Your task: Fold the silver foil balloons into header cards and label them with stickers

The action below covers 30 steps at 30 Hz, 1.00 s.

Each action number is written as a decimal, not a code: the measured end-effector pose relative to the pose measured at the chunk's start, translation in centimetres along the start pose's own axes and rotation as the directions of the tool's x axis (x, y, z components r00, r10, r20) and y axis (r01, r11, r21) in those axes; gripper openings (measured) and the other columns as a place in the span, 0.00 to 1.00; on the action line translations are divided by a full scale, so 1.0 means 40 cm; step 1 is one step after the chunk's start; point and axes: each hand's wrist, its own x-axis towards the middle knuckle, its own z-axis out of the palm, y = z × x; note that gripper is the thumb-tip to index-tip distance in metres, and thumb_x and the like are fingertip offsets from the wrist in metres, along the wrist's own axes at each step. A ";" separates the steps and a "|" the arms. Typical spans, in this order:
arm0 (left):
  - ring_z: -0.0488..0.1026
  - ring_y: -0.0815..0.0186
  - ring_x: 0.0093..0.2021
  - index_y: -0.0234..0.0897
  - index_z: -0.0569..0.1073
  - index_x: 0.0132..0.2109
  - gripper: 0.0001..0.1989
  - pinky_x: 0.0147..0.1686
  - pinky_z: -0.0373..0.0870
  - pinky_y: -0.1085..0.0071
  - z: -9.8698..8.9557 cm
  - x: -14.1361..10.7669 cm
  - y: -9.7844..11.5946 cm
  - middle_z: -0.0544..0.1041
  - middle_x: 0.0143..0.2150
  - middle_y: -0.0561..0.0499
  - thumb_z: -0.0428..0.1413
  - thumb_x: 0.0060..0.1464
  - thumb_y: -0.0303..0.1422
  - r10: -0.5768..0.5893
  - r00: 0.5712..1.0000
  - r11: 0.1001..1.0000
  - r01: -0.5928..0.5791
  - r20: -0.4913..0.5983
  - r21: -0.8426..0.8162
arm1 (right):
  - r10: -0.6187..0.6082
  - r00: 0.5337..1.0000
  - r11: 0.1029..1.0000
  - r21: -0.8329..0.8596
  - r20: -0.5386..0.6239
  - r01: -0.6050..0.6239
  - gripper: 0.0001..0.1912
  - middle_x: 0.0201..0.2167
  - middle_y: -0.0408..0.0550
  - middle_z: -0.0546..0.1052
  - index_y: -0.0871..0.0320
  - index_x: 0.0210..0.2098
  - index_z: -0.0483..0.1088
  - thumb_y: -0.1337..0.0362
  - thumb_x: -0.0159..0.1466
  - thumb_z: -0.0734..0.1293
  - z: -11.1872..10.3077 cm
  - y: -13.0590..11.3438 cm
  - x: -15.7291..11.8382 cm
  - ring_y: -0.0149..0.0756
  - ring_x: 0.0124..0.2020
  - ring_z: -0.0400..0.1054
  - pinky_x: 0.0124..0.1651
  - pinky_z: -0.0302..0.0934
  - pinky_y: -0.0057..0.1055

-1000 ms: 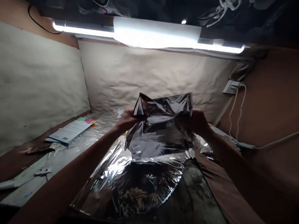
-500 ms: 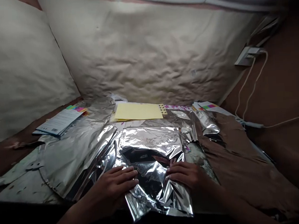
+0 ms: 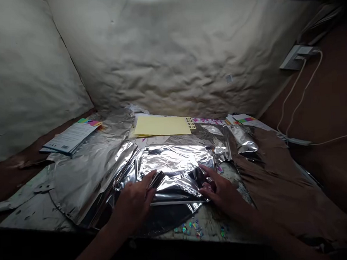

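Observation:
A shiny silver foil sheet point(image 3: 178, 160) lies at the middle of the table, its near part folded up over itself. My left hand point(image 3: 137, 194) grips the left side of the fold between thumb and fingers. On the right side, my right hand point(image 3: 220, 187) pinches the same fold, thumb nearer me and fingers beyond. A dark round surface point(image 3: 166, 219) shows under the near edge of the foil, with small glittering bits point(image 3: 193, 226) beside it.
Yellow sheets point(image 3: 163, 125) lie behind the foil. Booklets point(image 3: 72, 138) rest at the back left, and more foil point(image 3: 89, 181) spreads on the left. Crumpled foil point(image 3: 245, 138) and brown cloth point(image 3: 283, 182) are on the right. A socket with cords point(image 3: 297, 57) hangs at the right wall.
The near edge of the foil has been folded away from me, uncovering the dark round surface. Both hands have moved up from lying flat to gripping the fold.

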 end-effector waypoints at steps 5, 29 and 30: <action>0.75 0.58 0.33 0.50 0.60 0.67 0.25 0.39 0.68 0.64 -0.006 -0.054 0.000 0.79 0.32 0.53 0.46 0.63 0.35 0.065 0.976 0.998 -0.067 0.208 0.000 | -0.365 0.931 0.903 -0.256 -0.029 0.346 0.34 0.65 0.54 0.63 0.42 0.68 0.53 0.64 0.66 0.65 -0.007 0.001 -0.107 0.48 0.48 0.73 0.47 0.71 0.45; 0.74 0.59 0.41 0.42 0.77 0.46 0.19 0.38 0.65 0.72 -0.172 0.037 0.043 0.78 0.41 0.52 0.61 0.50 0.46 0.192 0.793 0.979 -0.116 0.578 -0.167 | -0.050 0.823 0.915 0.356 0.565 -0.189 0.21 0.23 0.43 0.72 0.62 0.37 0.75 0.49 0.68 0.62 -0.059 -0.045 0.031 0.30 0.24 0.64 0.27 0.55 0.26; 0.73 0.62 0.37 0.40 0.77 0.41 0.13 0.35 0.63 0.73 -0.166 0.047 0.038 0.78 0.37 0.53 0.60 0.53 0.43 0.200 0.794 0.977 -0.115 0.573 -0.182 | -0.027 0.818 0.884 0.396 0.574 -0.249 0.23 0.24 0.44 0.73 0.62 0.39 0.75 0.47 0.66 0.64 -0.062 -0.038 0.040 0.31 0.25 0.65 0.28 0.56 0.26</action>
